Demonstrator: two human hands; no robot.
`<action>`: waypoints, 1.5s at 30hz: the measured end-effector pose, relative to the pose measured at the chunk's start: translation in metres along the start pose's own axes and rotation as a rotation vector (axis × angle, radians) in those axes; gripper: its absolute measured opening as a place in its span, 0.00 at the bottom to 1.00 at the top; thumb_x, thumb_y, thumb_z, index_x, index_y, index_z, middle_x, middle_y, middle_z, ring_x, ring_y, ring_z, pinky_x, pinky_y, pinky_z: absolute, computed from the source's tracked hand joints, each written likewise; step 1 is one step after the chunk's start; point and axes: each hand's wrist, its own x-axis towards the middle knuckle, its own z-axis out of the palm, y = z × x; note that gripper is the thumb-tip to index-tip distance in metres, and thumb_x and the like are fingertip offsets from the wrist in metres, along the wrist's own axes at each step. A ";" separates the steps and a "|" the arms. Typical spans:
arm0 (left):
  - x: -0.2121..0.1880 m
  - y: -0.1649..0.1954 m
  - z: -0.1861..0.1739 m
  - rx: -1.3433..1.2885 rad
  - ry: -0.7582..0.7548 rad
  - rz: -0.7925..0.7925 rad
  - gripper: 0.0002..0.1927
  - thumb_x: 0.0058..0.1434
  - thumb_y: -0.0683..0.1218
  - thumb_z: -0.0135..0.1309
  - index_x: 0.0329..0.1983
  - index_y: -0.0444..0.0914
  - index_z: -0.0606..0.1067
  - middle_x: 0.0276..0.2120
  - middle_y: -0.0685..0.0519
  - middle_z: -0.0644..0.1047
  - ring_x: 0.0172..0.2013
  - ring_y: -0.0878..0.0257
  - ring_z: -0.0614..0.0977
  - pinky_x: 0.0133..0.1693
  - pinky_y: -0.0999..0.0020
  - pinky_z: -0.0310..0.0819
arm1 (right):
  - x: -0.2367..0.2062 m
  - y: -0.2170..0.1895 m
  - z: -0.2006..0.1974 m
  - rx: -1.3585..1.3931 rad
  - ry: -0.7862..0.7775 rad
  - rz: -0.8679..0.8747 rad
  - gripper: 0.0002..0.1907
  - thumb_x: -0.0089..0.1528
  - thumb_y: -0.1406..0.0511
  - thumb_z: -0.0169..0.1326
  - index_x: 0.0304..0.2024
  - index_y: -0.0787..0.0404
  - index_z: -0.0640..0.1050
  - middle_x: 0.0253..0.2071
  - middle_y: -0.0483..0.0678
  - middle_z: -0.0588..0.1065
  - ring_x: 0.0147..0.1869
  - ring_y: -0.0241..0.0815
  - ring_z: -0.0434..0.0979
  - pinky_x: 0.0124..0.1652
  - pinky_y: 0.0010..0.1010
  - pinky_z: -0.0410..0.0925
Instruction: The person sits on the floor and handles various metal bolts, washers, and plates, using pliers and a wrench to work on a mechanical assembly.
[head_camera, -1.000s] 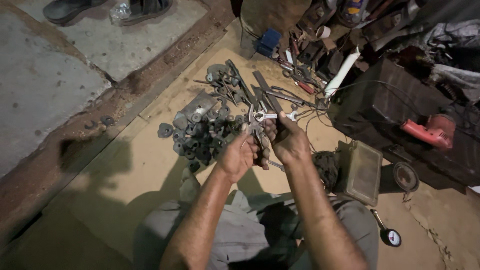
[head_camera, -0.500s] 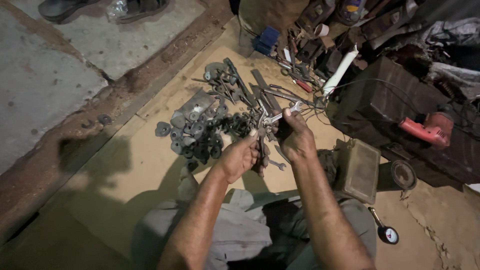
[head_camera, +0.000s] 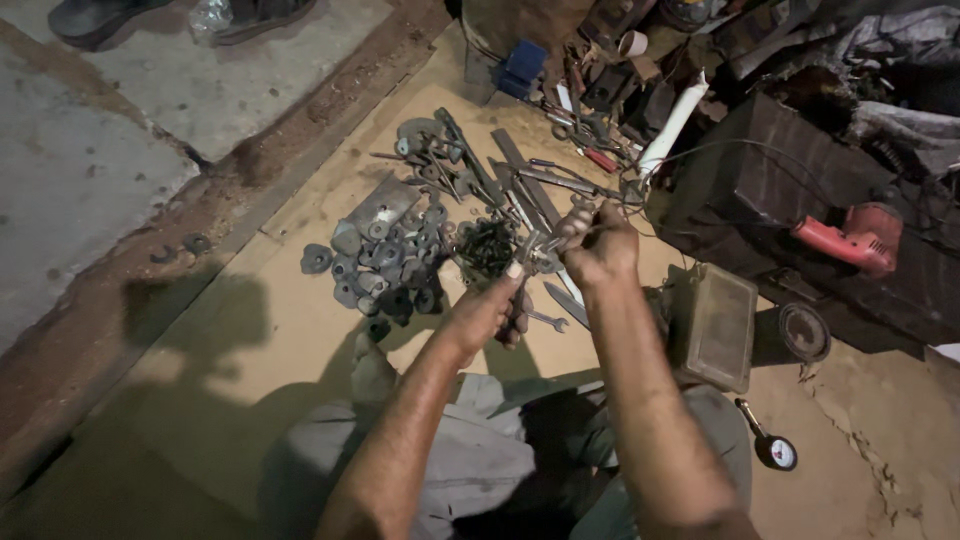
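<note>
Left hand (head_camera: 487, 312) and right hand (head_camera: 602, 250): both closed around one small metal tool (head_camera: 530, 262), above washers (head_camera: 385, 255) heaped on floor (head_camera: 250, 330).

Free room and obstacles on the floor. Open sheet of tan board (head_camera: 250, 400) lies to the left of the left hand (head_camera: 480, 315) and nearer the person, bare up to the concrete slab (head_camera: 90, 150). Ahead of both hands, a heap of grey washers and metal parts (head_camera: 385, 255) and a spread of long tools (head_camera: 520, 180) block the way. To the right of the right hand (head_camera: 600, 250), a grey metal box (head_camera: 712, 325), a round lid (head_camera: 803, 332) and a dark crate (head_camera: 800, 190) close that side. A pressure gauge (head_camera: 772, 447) lies near the right knee.
</note>
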 end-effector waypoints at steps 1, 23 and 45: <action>-0.001 0.001 0.001 0.007 0.002 0.013 0.29 0.69 0.66 0.43 0.32 0.38 0.76 0.21 0.53 0.76 0.18 0.65 0.74 0.23 0.69 0.71 | 0.004 0.000 -0.002 0.071 -0.068 0.052 0.18 0.72 0.58 0.40 0.31 0.60 0.66 0.23 0.44 0.61 0.25 0.38 0.57 0.26 0.30 0.57; 0.037 -0.058 -0.047 -0.144 0.127 0.153 0.26 0.69 0.57 0.50 0.60 0.32 0.73 0.49 0.46 0.77 0.47 0.57 0.81 0.49 0.61 0.78 | -0.119 0.066 0.048 -1.747 -1.229 -0.851 0.21 0.67 0.55 0.53 0.25 0.61 0.76 0.23 0.52 0.70 0.33 0.53 0.71 0.44 0.45 0.65; 0.017 -0.021 -0.038 -0.275 -0.242 -0.208 0.30 0.69 0.67 0.42 0.43 0.35 0.74 0.31 0.46 0.79 0.29 0.53 0.83 0.33 0.53 0.79 | -0.146 -0.023 0.034 -1.718 -1.128 -0.847 0.10 0.58 0.64 0.57 0.24 0.55 0.71 0.27 0.44 0.72 0.35 0.40 0.72 0.39 0.34 0.67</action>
